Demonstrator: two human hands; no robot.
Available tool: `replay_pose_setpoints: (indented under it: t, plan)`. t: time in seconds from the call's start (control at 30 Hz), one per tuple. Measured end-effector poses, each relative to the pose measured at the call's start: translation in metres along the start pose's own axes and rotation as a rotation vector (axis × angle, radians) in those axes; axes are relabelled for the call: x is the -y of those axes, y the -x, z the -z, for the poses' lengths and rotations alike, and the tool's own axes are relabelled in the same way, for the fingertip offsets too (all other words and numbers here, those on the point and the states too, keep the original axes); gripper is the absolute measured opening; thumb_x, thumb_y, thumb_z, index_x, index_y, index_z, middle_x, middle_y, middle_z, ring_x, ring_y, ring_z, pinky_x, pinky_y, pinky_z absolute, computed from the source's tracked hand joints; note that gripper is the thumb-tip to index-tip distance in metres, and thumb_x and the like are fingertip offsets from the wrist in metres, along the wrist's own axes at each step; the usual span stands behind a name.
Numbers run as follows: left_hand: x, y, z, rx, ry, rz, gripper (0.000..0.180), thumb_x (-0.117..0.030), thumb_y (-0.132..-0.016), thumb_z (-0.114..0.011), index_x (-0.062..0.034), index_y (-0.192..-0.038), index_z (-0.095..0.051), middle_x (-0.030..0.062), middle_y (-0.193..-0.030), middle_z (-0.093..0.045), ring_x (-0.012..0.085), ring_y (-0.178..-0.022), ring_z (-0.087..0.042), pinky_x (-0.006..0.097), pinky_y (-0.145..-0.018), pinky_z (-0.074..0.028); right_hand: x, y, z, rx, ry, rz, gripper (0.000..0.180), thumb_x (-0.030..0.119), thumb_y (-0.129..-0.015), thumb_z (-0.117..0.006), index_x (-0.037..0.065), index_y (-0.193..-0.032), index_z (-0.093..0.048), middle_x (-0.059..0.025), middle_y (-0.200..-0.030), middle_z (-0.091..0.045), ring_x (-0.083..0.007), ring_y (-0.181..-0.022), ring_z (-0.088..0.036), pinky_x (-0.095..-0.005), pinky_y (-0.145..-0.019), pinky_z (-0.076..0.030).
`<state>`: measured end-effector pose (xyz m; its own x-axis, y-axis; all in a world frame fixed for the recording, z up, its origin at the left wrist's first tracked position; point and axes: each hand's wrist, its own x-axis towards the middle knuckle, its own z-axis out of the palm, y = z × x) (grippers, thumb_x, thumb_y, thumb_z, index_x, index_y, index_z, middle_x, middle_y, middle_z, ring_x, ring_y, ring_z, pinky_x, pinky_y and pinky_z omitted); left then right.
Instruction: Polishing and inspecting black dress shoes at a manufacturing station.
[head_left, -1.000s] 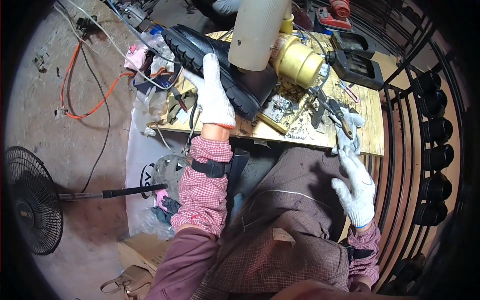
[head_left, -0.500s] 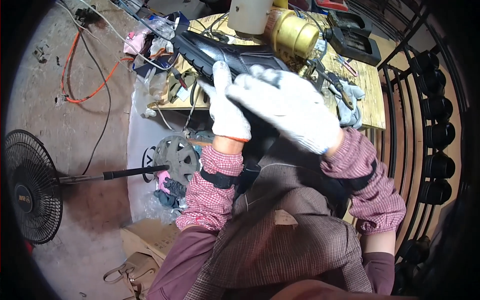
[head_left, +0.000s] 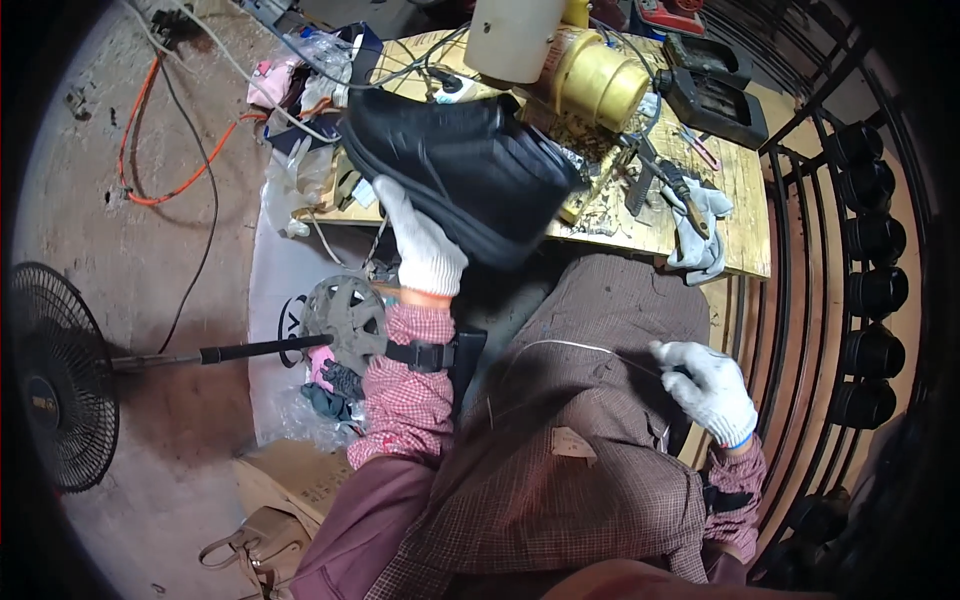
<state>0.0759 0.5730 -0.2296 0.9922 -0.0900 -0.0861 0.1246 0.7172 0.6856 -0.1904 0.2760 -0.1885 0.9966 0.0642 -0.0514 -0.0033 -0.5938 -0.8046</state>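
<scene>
A black leather shoe (head_left: pixel 450 160) is held tilted above the near edge of the workbench, its thick dark sole toward the lower left. My left hand (head_left: pixel 425 240), in a white knitted glove, grips it from below along the sole; part of the fingers is hidden behind the shoe. Over the right side of my lap is my right hand (head_left: pixel 712 390), gloved the same way and away from the shoe. Its fingers are half bent, with thumb and forefinger apart and nothing visible between them. A brown checked apron (head_left: pixel 590 430) covers my lap, with a thin pale line crossing it.
On the wooden workbench (head_left: pixel 740 240) stand a yellow machine part (head_left: pixel 600 80), black trays (head_left: pixel 715 95), a brush (head_left: pixel 685 200) and a grey glove (head_left: pixel 703 235). A black fan (head_left: pixel 60 380) stands left. Several black shoes (head_left: pixel 875 240) hang on the rack at right.
My right hand has left the shoe and dropped down to the right over my lap. The shoe has turned in my left hand, showing more of its upper.
</scene>
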Motion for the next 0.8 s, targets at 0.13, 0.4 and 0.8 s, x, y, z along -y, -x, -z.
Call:
replay_pose_setpoints:
  t: [0.13,0.4,0.8]
  plan:
    - [0.031,0.024,0.020,0.247,0.245,0.483,0.105,-0.088,-0.093,-0.048,-0.0149,-0.167,-0.034,0.0144,-0.165,-0.046,0.0370,-0.146,-0.048,0.056,-0.126,-0.036,0.001,0.017,-0.003,-0.146,-0.140,-0.234,0.047,-0.006,-0.083,-0.076,-0.001,-0.129,-0.071,-0.0160,-0.123,-0.077,-0.0250,-0.106,-0.077,-0.0341,-0.093,-0.061]
    - [0.069,-0.019,0.007,0.389,0.373,0.441,0.067,-0.052,-0.114,-0.034,-0.0070,-0.164,-0.036,0.0185,-0.161,-0.049,0.0372,-0.144,-0.052,0.054,-0.125,-0.040,-0.011,0.020,-0.005,-0.218,-0.055,-0.251,0.055,-0.006,-0.082,-0.078,0.001,-0.136,-0.070,-0.0164,-0.124,-0.077,-0.0253,-0.105,-0.077,-0.0341,-0.093,-0.061]
    - [0.052,-0.027,0.013,0.196,0.062,0.442,0.057,-0.043,-0.113,-0.050,-0.0031,-0.153,-0.045,0.0143,-0.134,-0.067,0.0304,-0.125,-0.063,0.048,-0.110,-0.050,-0.017,0.000,-0.012,-0.171,0.101,-0.117,0.052,0.005,-0.080,-0.082,0.005,-0.131,-0.073,-0.0176,-0.113,-0.077,-0.0340,-0.099,-0.076,-0.0405,-0.089,-0.060]
